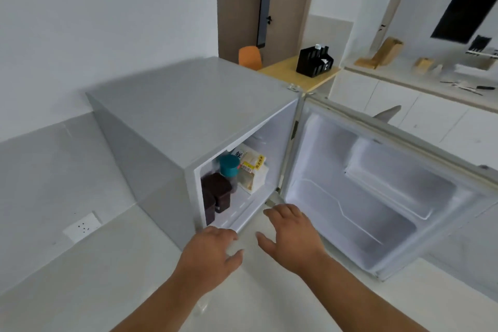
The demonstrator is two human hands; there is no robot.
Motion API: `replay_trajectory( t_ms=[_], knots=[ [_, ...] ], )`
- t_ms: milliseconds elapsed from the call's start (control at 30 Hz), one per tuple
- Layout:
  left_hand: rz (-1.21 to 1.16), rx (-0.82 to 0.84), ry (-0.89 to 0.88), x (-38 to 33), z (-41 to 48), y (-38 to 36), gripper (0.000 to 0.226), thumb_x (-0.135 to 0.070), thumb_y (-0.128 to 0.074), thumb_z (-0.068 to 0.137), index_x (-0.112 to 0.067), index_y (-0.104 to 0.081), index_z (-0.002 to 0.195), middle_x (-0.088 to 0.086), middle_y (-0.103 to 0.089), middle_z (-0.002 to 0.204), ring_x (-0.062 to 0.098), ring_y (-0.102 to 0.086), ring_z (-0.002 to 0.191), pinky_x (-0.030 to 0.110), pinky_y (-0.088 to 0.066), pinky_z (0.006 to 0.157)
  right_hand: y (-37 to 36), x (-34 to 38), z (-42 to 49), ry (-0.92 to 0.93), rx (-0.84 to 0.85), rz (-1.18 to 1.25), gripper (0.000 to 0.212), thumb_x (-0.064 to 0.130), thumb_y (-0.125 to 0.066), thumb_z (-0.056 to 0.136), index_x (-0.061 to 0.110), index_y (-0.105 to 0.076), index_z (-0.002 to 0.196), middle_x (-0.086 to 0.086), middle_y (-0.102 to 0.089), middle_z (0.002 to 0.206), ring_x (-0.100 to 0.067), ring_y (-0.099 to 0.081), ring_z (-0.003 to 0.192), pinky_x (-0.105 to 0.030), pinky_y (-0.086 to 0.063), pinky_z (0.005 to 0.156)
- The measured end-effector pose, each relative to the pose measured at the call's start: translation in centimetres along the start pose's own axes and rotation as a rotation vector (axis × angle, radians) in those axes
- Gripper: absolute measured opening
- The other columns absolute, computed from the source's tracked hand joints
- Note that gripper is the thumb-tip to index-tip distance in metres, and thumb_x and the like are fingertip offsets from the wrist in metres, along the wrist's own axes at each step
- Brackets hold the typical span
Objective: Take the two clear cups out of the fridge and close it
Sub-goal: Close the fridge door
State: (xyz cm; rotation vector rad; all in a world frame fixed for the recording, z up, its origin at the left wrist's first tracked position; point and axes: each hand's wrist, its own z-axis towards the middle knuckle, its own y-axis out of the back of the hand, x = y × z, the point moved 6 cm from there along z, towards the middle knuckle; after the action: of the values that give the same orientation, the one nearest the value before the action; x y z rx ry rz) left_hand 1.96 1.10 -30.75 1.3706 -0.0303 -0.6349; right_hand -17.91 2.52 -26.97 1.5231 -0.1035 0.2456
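at the mouth of the fridge (pixel 172 116) your left hand (pixel 208 253) and right hand (pixel 292 234) hover, fingers spread and holding nothing; its door (pixel 377 197) stands wide at 3 o'clock; inside, at 11 o'clock from your left hand, two dark-lidded containers (pixel 215 197) and a teal-capped one (pixel 229 167) stand; whether these are the clear cups you cannot tell; nothing is out yet, and closing remains.

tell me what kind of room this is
Probably a small kitchen or kitchenette, perhaps in an apartment or office. A compact grey fridge stands open with food packages inside, and a long counter over white cabinets holds a wooden knife block and utensils.
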Motion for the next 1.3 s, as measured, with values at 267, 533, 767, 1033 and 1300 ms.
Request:
replay_trajectory(
  t_ms=[267, 533, 767, 1033, 1300],
  knots=[
    [0.012, -0.074, -0.190, -8.2, 8.4, 6.6, 0.059, -0.073, -0.045, 0.086, -0.038, -0.056, 0.132, -0.013, -0.065, 0.128, 0.010, -0.055, 0.120, 0.032, -0.049, 0.099, 11.1, -4.7, 1.0, -0.049, -0.192, -0.049, 0.075, 0.072, -0.029, 0.088, 0.029, -0.048, 0.146, 0.004, -0.053, 0.147, -0.022, -0.040, 0.139, -0.041, -0.033, 0.119],
    [0.143, -0.192, -0.251, -11.6, 15.2, 15.2, 0.071, -0.072, -0.042, 0.087, -0.032, -0.046, 0.146, -0.003, -0.042, 0.158, 0.019, -0.036, 0.143, 0.041, -0.032, 0.117, 21.1, -7.5, 2.2, -0.070, -0.336, -0.114, 0.077, 0.072, -0.029, 0.091, 0.030, -0.034, 0.155, 0.000, -0.038, 0.161, -0.027, -0.021, 0.153, -0.046, -0.019, 0.125],
    [0.277, -0.188, -0.200, -9.7, 18.8, 18.0, 0.074, -0.076, -0.041, 0.084, -0.033, -0.050, 0.143, -0.003, -0.049, 0.154, 0.021, -0.044, 0.138, 0.044, -0.037, 0.112, 24.7, -12.5, 2.7, -0.189, -0.332, -0.191, 0.076, 0.069, -0.034, 0.092, 0.028, -0.033, 0.155, -0.003, -0.041, 0.158, -0.031, -0.025, 0.150, -0.049, -0.017, 0.125],
    [0.204, -0.107, -0.102, -5.4, 20.4, 17.0, 0.050, -0.062, -0.052, 0.087, -0.030, -0.059, 0.125, -0.008, -0.067, 0.120, 0.016, -0.055, 0.105, 0.038, -0.053, 0.084, 21.4, -21.2, 1.8, -0.426, -0.142, -0.315, 0.070, 0.062, -0.023, 0.097, 0.023, -0.025, 0.156, -0.006, -0.052, 0.146, -0.031, -0.051, 0.124, -0.047, -0.041, 0.101],
    [0.142, -0.135, -0.085, -5.2, 20.5, 17.2, 0.034, -0.044, -0.055, 0.092, -0.029, -0.062, 0.122, -0.008, -0.069, 0.117, 0.017, -0.057, 0.104, 0.039, -0.053, 0.084, 20.7, -21.2, 1.7, -0.375, -0.224, -0.374, 0.057, 0.043, -0.024, 0.104, 0.022, -0.025, 0.157, -0.001, -0.047, 0.149, -0.028, -0.053, 0.116, -0.043, -0.043, 0.100]
  ],
)
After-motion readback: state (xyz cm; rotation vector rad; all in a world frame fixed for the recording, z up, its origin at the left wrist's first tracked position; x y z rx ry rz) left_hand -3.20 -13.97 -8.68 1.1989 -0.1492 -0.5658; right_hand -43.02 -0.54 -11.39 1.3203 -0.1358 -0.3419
